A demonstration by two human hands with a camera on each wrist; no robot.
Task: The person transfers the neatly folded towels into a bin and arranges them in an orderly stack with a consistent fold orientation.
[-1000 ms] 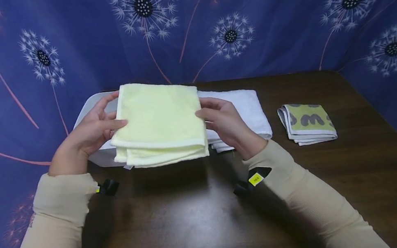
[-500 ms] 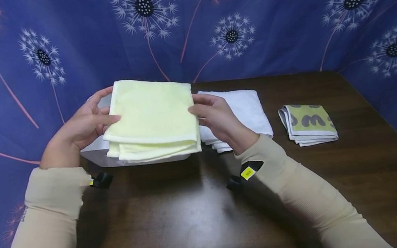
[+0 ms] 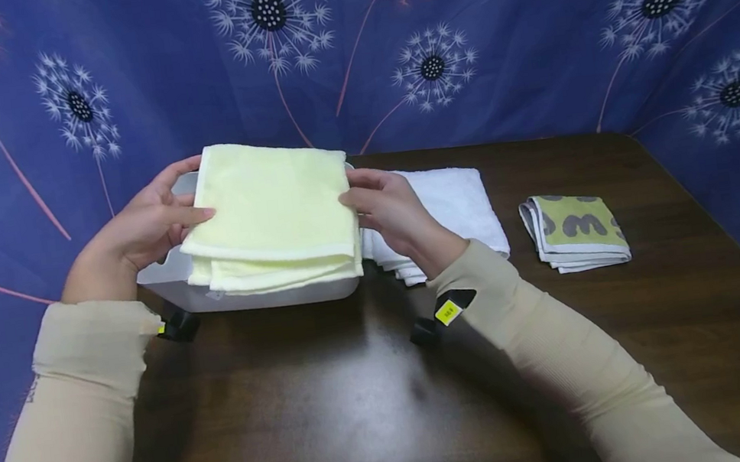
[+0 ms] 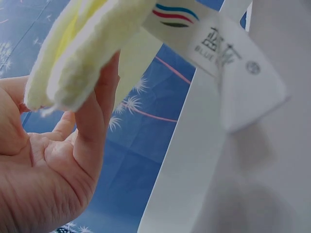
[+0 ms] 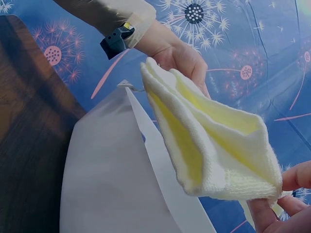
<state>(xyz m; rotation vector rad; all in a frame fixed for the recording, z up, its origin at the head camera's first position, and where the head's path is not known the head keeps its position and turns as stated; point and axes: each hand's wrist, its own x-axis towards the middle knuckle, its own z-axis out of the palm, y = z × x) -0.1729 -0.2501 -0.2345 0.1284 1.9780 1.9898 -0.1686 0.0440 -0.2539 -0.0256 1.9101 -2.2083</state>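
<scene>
Fingers (image 3: 199, 216) of left hand (image 3: 144, 226) and right hand (image 3: 397, 211) pinch yellow towel (image 3: 275, 200) above bin (image 3: 274, 299), contents hidden.

Towel (image 3: 272, 200) above the bin (image 3: 281, 297) — left hand (image 3: 150, 219) at one side, right hand (image 3: 391, 209) at the other
On the table (image 3: 365, 416), a second towel (image 3: 460, 204) right of the bin; a third towel (image 3: 575, 230) farther right — curtain (image 3: 533, 88) behind all

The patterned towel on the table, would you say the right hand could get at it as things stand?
Probably not: the right hand is occupied pinching the yellow towel, though nothing covers the patterned towel.
</scene>
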